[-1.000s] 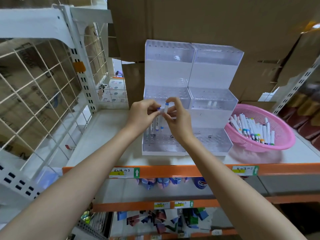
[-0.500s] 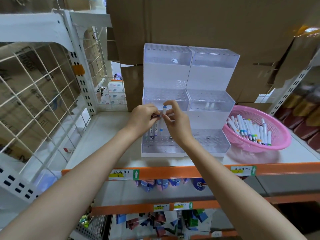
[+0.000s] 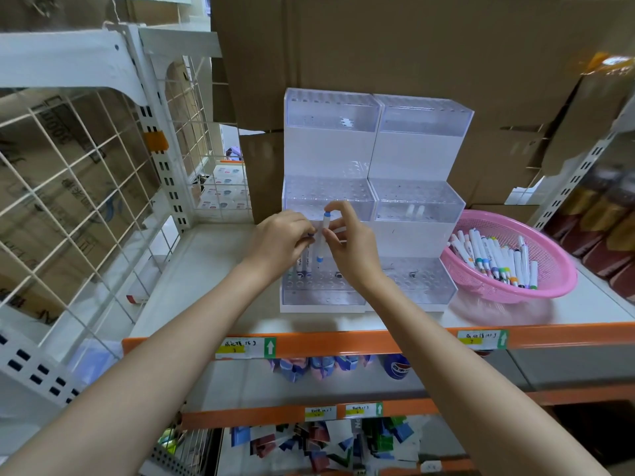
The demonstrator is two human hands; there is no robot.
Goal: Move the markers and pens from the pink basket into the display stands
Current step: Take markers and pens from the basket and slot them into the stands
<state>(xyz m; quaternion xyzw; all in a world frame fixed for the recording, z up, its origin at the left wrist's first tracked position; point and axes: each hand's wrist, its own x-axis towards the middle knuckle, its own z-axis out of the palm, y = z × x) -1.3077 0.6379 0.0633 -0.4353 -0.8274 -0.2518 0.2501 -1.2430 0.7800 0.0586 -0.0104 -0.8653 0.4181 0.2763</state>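
Markers (image 3: 494,257) lie heaped in the pink basket (image 3: 558,286) at the right end of the shelf (image 3: 206,262); a white marker (image 3: 321,235) with a blue cap stands upright between our hands, in front of the left display stand (image 3: 326,194) and just above its lowest tier; our right hand (image 3: 355,250) pinches its barrel, thumb and fingers closed on it; our left hand (image 3: 280,242) meets it at the fingertips, fingers curled round the tops of a few more markers (image 3: 304,264); whether those already sit in the holes we cannot tell; the right display stand (image 3: 419,201) touches the left one, with the basket just beside it; cardboard boxes (image 3: 378,46) rise behind, and a wire grid (image 3: 68,173) closes the left side.
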